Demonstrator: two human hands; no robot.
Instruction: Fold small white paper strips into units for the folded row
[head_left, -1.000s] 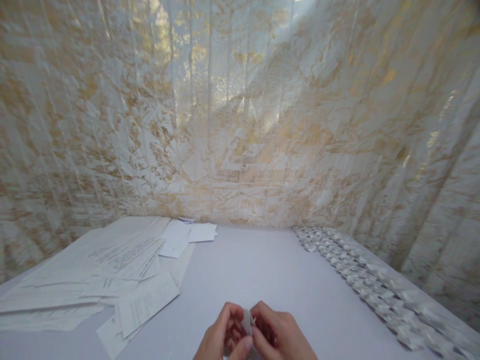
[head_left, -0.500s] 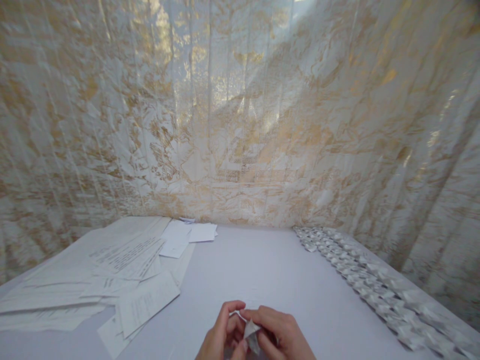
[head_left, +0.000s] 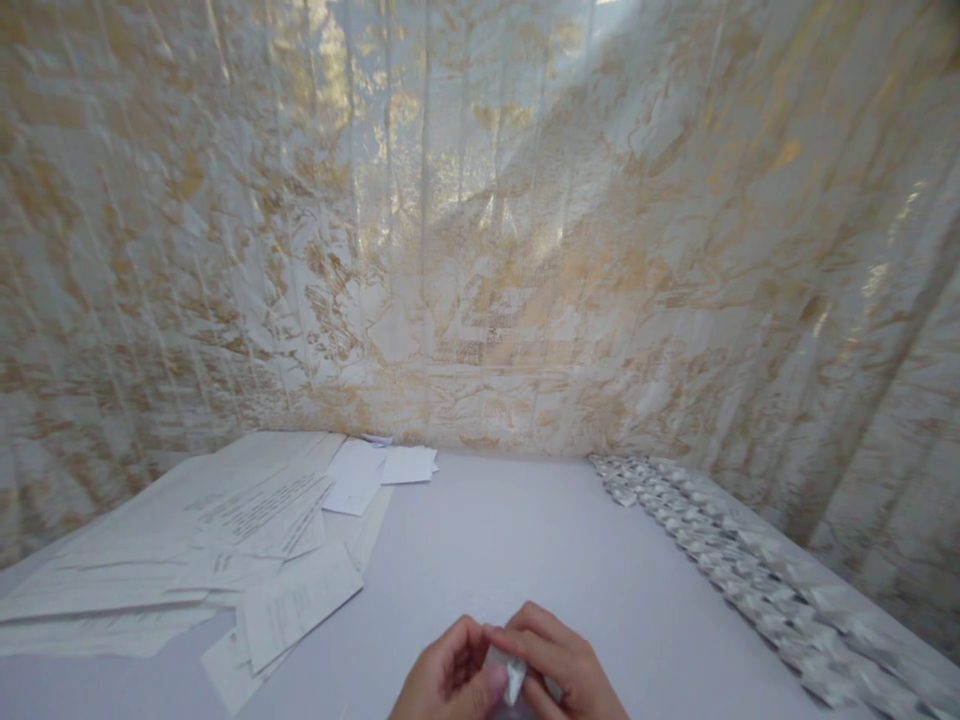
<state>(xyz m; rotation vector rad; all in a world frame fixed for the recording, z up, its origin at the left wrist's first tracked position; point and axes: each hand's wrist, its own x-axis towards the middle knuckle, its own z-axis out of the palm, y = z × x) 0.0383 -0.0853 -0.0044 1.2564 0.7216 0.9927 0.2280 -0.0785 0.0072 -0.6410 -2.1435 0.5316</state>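
Observation:
Both hands meet low in the middle of the head view, over the white table (head_left: 480, 545). Between them is a small folded piece of paper (head_left: 513, 680), pale grey-white and partly covered by fingers. My left hand (head_left: 454, 675) is closed on its left side, with the thumb laid against the paper's front. My right hand (head_left: 559, 665) pinches it from the right, fingers bent over the top. The fingertips of the two hands touch above the paper. Its lower part is hidden.
Printed paper sheets (head_left: 300, 605) lie loosely piled at the left, with blank white slips (head_left: 409, 465) behind them. Rows of folded paper pieces (head_left: 720, 560) run along the table's right side. A gold-and-white patterned curtain (head_left: 480, 250) hangs behind the table.
My left fingers have curled in and the left thumb has come up onto the paper. The folded paper has turned and less of it shows. The view has shifted slightly.

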